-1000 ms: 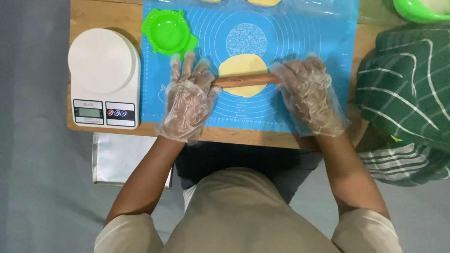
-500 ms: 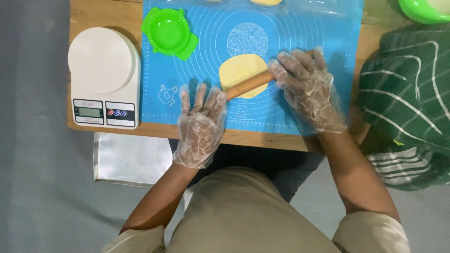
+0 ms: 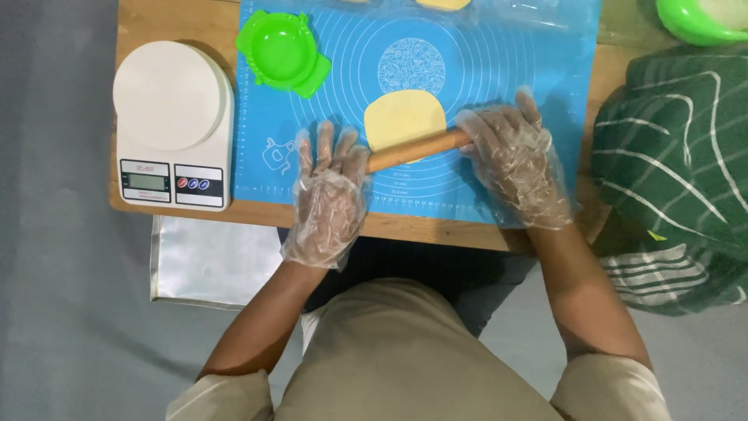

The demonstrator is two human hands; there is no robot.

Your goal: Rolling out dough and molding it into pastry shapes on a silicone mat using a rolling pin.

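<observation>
One wooden rolling pin (image 3: 413,150) lay slanted across the lower edge of a flat yellow dough disc (image 3: 404,118) at the centre of the blue mat (image 3: 499,86). Both gloved hands, left hand (image 3: 329,191) and right hand (image 3: 514,160), pressed its ends, fingers spread flat, gripping nothing. A white scale (image 3: 171,125) sat at the tabletop's left.

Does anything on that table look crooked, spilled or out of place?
Nothing is spilled or damaged. Only the wooden rolling pin lies aslant across the near edge of the yellow dough disc on the blue mat, between the left hand and right hand.
</observation>
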